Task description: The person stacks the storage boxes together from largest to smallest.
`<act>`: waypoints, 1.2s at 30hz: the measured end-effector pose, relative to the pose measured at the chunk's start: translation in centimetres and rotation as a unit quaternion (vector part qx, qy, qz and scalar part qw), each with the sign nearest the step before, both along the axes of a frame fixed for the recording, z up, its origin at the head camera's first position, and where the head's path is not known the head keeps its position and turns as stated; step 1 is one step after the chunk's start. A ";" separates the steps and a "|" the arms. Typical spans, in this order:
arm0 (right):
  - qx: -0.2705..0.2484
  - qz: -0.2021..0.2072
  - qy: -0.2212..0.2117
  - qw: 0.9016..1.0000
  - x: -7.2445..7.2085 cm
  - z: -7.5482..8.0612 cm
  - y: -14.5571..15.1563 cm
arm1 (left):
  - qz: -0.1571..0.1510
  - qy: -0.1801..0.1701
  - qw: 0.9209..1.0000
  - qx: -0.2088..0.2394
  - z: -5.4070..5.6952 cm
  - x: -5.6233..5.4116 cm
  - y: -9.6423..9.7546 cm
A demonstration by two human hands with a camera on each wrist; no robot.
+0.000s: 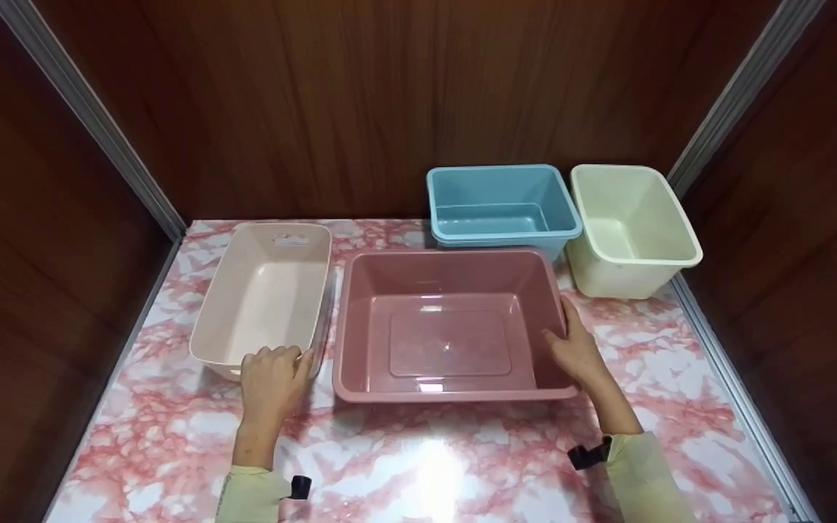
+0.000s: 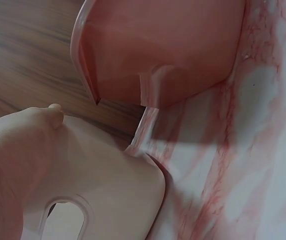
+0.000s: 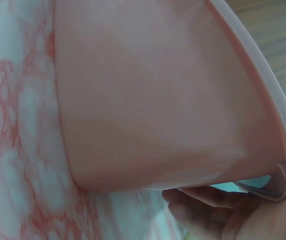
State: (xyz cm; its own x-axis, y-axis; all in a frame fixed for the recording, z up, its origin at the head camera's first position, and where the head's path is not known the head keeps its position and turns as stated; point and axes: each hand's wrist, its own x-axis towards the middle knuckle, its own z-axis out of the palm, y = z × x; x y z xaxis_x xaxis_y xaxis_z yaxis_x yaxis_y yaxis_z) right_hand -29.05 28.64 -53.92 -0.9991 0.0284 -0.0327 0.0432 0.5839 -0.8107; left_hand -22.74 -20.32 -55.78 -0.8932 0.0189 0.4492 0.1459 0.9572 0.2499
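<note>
A beige storage bin (image 1: 262,298) with a handle slot stands on the left of the table. At its near rim my left hand (image 1: 273,381) holds on, fingers over the edge; the left wrist view shows the hand (image 2: 18,155) at the top of the slotted end wall. In the middle is a larger dusky pink bin (image 1: 447,345), nothing inside it. My right hand (image 1: 578,352) grips its right rim, thumb inside. From the right wrist, fingers (image 3: 203,210) show beneath the rim, outside the pink bin (image 3: 158,100).
Behind the pink bin stands a blue bin (image 1: 498,211), with a pale green bin (image 1: 633,225) beside it at the back right. All rest on a red-and-white marbled table (image 1: 389,465). Brown wood panels (image 1: 302,109) enclose the back and both sides.
</note>
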 end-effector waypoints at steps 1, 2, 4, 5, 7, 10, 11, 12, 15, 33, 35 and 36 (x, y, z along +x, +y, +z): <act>0.000 -0.001 0.000 1.000 0.0 0.0 0.0 | -0.002 0.006 1.000 -0.002 0.0 0.1 0.0; 0.000 -0.001 0.000 1.000 0.0 0.0 0.0 | -0.004 0.011 1.000 -0.004 -0.1 0.1 0.0; -0.001 -0.002 0.000 1.000 0.0 0.0 -0.1 | -0.009 0.023 1.000 -0.010 -0.2 0.2 0.0; -0.001 -0.002 0.001 1.000 0.0 0.0 -0.1 | -0.013 0.028 0.999 -0.014 -0.3 0.2 -0.1; 0.000 -0.002 0.001 1.000 0.0 0.0 -0.1 | -0.019 0.036 0.999 -0.020 -0.4 0.3 -0.2; 0.002 -0.001 0.001 1.000 0.0 0.0 -0.2 | -0.026 0.043 0.998 -0.027 -0.5 0.4 -0.3; 0.002 -0.001 0.001 1.000 -0.1 0.0 -0.2 | -0.027 0.044 0.998 -0.028 -0.5 0.4 -0.4; 0.004 0.000 0.002 1.000 -0.1 0.1 -0.2 | -0.028 0.045 0.998 -0.029 -0.6 0.4 -0.4; 0.003 0.002 0.002 1.000 -0.2 0.1 -0.3 | -0.029 0.047 0.998 -0.031 -0.5 0.5 -0.5; 0.266 0.034 0.035 0.963 0.7 3.2 -1.8 | -0.031 0.044 0.998 -0.030 -0.6 1.7 -0.1; 0.277 0.044 0.029 0.959 0.8 4.2 -2.3 | -0.033 0.046 0.998 -0.031 -0.7 1.8 0.0; 0.283 0.049 0.031 0.958 0.9 4.7 -2.5 | -0.033 0.047 0.998 -0.032 -0.7 1.8 0.0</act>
State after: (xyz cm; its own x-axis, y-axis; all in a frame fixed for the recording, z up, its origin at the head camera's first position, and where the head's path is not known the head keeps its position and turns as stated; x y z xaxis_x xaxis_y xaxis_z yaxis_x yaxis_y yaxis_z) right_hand -28.17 26.10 -49.20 -0.9974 -0.0696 0.0198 -0.0720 0.9289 -0.3634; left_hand -20.95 -20.27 -56.50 -0.8432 0.1069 0.5269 0.2289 0.9582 0.1718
